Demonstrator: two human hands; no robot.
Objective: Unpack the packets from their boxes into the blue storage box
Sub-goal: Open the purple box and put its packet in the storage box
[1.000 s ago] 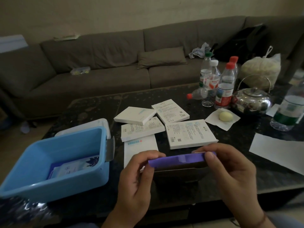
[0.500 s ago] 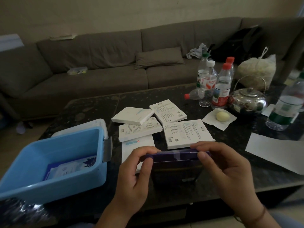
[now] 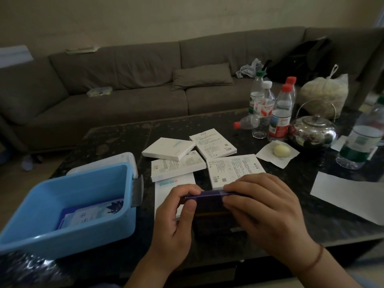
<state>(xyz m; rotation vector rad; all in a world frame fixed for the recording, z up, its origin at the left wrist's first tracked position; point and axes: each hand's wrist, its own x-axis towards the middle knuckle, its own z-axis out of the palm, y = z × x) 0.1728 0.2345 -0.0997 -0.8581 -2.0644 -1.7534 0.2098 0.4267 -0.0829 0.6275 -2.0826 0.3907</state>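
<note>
A flat purple box (image 3: 209,199) stands on edge over the near side of the dark table (image 3: 124,134). My left hand (image 3: 176,215) grips its left end and my right hand (image 3: 264,213) curls over its top right end. The blue storage box (image 3: 68,229) sits open at the left, with a white and blue packet (image 3: 87,215) lying in its bottom. Several flat white boxes (image 3: 176,165) lie spread on the table just beyond my hands, one (image 3: 234,170) right behind my right fingers.
Water bottles (image 3: 280,113), a steel teapot (image 3: 313,132), an egg on a tissue (image 3: 281,150) and a large bottle (image 3: 361,140) crowd the right back of the table. A white paper sheet (image 3: 349,196) lies at right. The box's white lid (image 3: 116,161) lies behind it. A grey sofa runs behind.
The purple box has tipped and sunk lower between my hands. My right fingers have slid further over its top edge toward the middle.
</note>
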